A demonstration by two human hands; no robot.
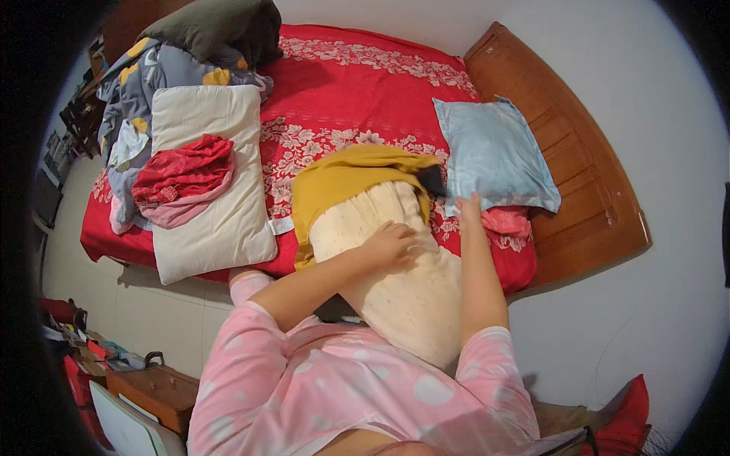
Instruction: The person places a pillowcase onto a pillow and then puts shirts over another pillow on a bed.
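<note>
A cream pillow (380, 281) with small specks leans from the bed's edge towards my body. Its far end lies inside or under a mustard-yellow cloth cover (334, 171); which of the two I cannot tell. Resting on the pillow's upper face is my left hand (391, 245), fingers spread loosely over it. My right hand (468, 211) is raised beside the pillow's right side, fingers stretched out with nothing visible in them. It overlaps the lower left corner of a light blue pillow (494, 152); contact is unclear. A dark patch (432, 181) shows at the cover's right end.
The bed has a red floral sheet (342, 83) and a wooden headboard (566, 144). On the left, a white pillow (217, 254) bears a crumpled red and pink cloth (186, 178). Behind it lie a grey patterned quilt (175, 68) and a dark green bundle (213, 26).
</note>
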